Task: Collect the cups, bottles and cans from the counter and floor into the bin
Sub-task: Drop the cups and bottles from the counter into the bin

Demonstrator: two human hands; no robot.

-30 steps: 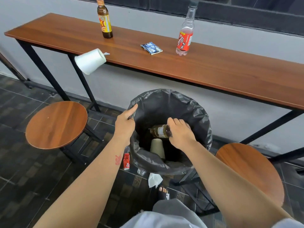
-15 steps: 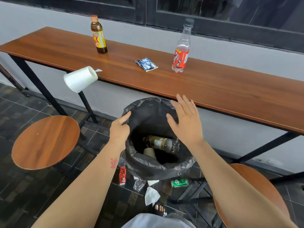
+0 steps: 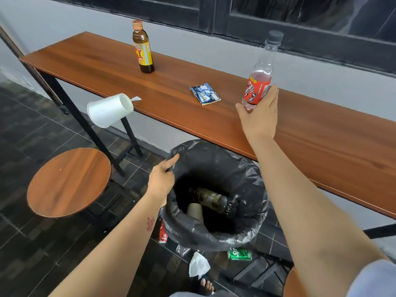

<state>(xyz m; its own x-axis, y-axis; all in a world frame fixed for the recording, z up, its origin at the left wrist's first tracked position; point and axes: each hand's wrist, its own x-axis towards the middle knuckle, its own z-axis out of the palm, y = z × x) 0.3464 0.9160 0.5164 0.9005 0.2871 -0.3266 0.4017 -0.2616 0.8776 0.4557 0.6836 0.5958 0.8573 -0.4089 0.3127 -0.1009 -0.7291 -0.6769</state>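
A black-lined bin [image 3: 246,228] stands under the wooden counter [image 3: 310,133]; a brown bottle [image 3: 209,199] and a beige cup [image 3: 195,211] lie inside. My left hand [image 3: 161,181] pinches the liner at the bin's left rim. My right hand [image 3: 258,116] wraps the base of a clear bottle with a red label [image 3: 260,82] standing on the counter. A brown bottle with a yellow label [image 3: 143,48] stands farther left. A white cup [image 3: 108,109] lies on its side over the counter's front edge. A red can [image 3: 162,232] and a green can [image 3: 239,254] lie on the floor by the bin.
A blue snack wrapper [image 3: 205,93] lies on the counter between the two bottles. A round wooden stool [image 3: 68,181] stands left of the bin; another stool's edge [image 3: 293,284] shows at lower right. A crumpled tissue [image 3: 198,265] lies on the tiled floor near my foot.
My right hand let go of the brown bottle into the bin, rose to the counter and closed around the red-label bottle. My left hand has stayed on the bin liner.
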